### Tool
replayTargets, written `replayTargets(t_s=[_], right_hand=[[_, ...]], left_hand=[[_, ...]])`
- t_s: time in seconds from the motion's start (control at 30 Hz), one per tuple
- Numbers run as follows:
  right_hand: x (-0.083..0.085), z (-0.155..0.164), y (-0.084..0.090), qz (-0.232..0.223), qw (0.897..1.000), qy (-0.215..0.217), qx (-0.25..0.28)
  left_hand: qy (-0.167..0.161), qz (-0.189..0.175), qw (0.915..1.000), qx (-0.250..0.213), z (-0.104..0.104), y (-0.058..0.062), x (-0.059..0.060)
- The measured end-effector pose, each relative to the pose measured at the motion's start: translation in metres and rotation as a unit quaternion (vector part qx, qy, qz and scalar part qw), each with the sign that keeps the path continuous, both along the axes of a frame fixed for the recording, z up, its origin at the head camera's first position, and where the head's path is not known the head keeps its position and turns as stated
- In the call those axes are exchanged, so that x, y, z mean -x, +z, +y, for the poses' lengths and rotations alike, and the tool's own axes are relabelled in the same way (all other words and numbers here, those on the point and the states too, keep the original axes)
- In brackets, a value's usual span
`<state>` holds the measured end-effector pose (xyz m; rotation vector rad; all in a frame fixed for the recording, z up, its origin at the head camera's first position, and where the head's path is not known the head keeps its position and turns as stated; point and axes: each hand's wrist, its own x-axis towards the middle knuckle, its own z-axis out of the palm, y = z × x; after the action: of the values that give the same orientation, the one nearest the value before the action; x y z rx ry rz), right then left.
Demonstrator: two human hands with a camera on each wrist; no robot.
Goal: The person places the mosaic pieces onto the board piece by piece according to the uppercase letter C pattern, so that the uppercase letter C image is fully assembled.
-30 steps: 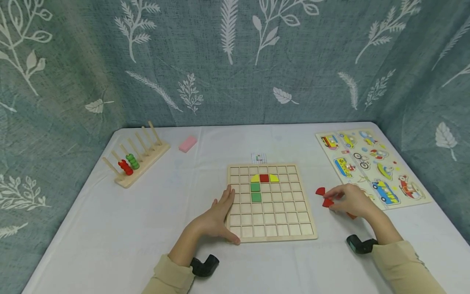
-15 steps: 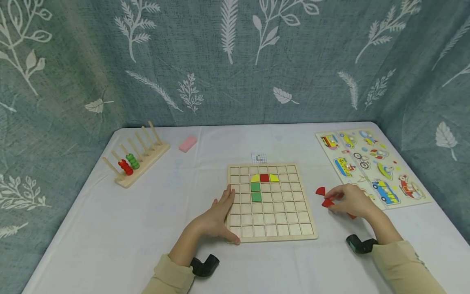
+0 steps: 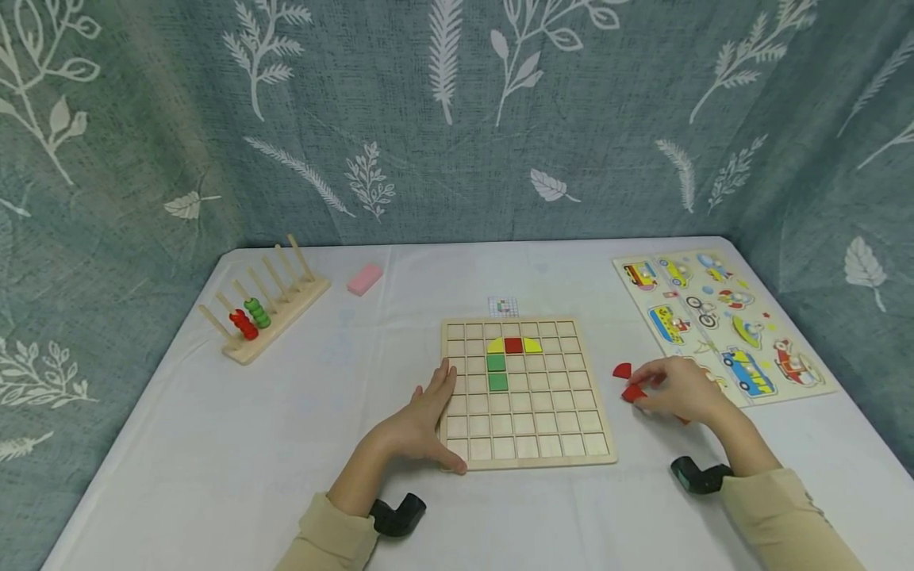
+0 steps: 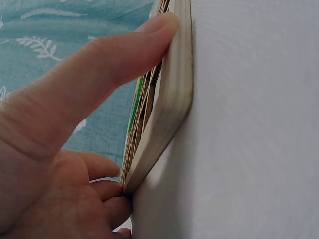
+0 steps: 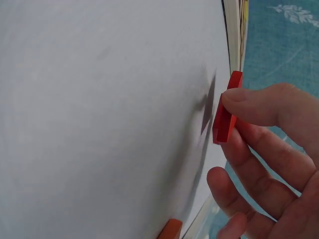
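Note:
A square wooden grid board (image 3: pixel 527 448) lies on the table. In its upper part are two green squares (image 3: pixel 497 381), a red square (image 3: pixel 513 346) and two yellow rounded pieces (image 3: pixel 496 346). My left hand (image 3: pixel 417 420) rests along the board's left side with fingers spread, and in the left wrist view the thumb (image 4: pixel 124 57) touches the board's edge. To the right of the board, my right hand (image 3: pixel 681 388) pinches a red fan-shaped block (image 3: pixel 632 393) between thumb and fingers. Another red block (image 3: pixel 622 370) lies just beyond it. An orange-red block (image 5: pixel 170 229) is partly hidden under the hand.
A picture puzzle board (image 3: pixel 750 341) lies at the right, close behind my right hand. At the left stands a wooden peg rack (image 3: pixel 278 321) with red and green beads. A pink block (image 3: pixel 366 279) and a small patterned card (image 3: pixel 503 307) lie toward the back.
The red block in my right hand has turned and shifted slightly to the left. My left hand and the grid board have stayed in place.

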<state>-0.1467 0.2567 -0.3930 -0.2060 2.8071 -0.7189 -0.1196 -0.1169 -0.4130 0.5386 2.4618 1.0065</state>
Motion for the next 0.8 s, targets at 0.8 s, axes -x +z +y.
replayTargets(t_s=[0.8], right_hand=[[0.002, -0.032, 0.003, 0.052, 0.995, 0.06, 0.053]], left_hand=[[-0.004, 0.001, 1.0, 0.001, -0.001, -0.002, 0.001]])
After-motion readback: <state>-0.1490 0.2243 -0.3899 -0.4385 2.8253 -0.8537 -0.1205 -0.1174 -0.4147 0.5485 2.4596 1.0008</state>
